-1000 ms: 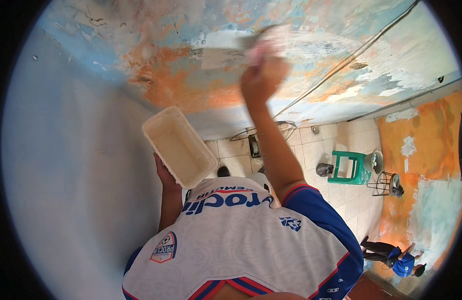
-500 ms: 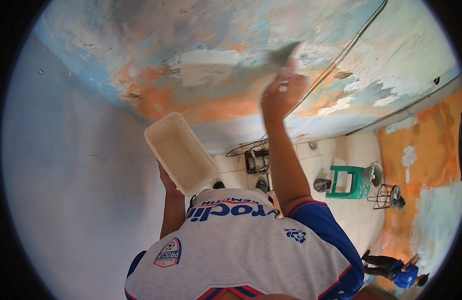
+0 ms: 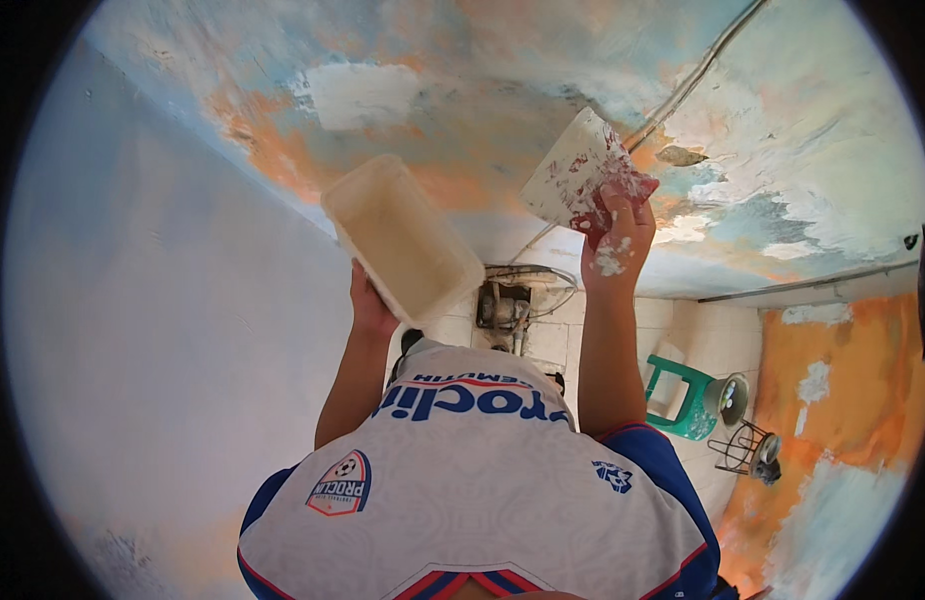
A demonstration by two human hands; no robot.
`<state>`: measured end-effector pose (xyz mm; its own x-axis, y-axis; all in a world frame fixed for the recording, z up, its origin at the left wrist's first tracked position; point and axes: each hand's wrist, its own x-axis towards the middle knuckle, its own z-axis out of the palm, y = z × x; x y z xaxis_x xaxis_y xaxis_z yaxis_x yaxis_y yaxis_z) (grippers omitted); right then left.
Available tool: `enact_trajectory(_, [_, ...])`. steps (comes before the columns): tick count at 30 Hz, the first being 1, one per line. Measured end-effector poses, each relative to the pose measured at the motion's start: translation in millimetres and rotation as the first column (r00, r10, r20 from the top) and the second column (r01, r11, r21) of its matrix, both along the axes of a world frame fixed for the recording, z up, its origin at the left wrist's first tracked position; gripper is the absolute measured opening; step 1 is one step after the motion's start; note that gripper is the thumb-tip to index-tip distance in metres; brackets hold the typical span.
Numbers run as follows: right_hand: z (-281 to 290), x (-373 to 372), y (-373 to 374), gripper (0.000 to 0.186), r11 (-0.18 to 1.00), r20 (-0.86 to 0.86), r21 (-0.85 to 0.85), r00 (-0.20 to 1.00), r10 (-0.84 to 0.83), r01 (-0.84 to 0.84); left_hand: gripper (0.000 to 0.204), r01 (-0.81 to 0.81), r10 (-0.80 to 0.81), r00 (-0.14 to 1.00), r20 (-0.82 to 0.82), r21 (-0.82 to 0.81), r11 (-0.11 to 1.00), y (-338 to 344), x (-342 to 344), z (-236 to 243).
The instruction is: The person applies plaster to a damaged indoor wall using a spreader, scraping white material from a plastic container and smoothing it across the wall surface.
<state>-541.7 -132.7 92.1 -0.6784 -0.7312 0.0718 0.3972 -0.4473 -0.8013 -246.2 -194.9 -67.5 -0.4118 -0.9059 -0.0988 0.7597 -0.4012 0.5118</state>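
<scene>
My left hand (image 3: 371,302) grips the side of a pale, translucent rectangular plastic tub (image 3: 443,220). The tub is tilted, and its inside looks cream-coloured. Raised before the wall, my right hand (image 3: 621,238) has its fingers closed round a broad, flat scraper (image 3: 571,168). Its whitish face carries dark red smears, and white paste is stuck to the hand. The patchy blue, orange and grey wall (image 3: 463,120) lies beyond both hands. On it is a smooth pale filler patch (image 3: 361,97). I cannot tell whether the scraper touches the wall.
A cable (image 3: 698,80) runs down the wall beside a dark chipped spot (image 3: 681,156). Below on the tiled floor sits a pump-like machine (image 3: 503,305) with hoses. At the right are a green plastic stool (image 3: 695,405), a round metal pot (image 3: 733,398) and a wire stand (image 3: 743,447).
My right hand has come down and slightly right from its blurred stroke, turning the scraper's face into view. The tub in my left hand has shifted up and right.
</scene>
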Motion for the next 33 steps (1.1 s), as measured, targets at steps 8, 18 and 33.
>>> enact_trajectory(8, [13.8, -24.3, 56.6, 0.016, 0.995, -0.343, -0.042, 0.937, 0.068, -0.088, 0.067, -0.183, 0.181, 0.976, 0.122, 0.004, 0.983, 31.5, -67.2, 25.7])
enact_trajectory(18, [-11.6, -1.5, 92.8, 0.041, 0.999, -0.985, 0.042, 0.169, 0.038, 0.018, 0.085, -0.341, 0.503, 0.77, 0.392, -0.413, 0.844, 51.1, -54.3, 46.3])
enact_trajectory(33, [-31.5, -7.4, 161.1, 0.053, 0.988, -0.923, 0.153, -0.356, 0.147, 0.011, 0.082, -0.211, 0.276, 0.928, 0.251, -0.258, 0.943, 62.9, -6.8, 60.1])
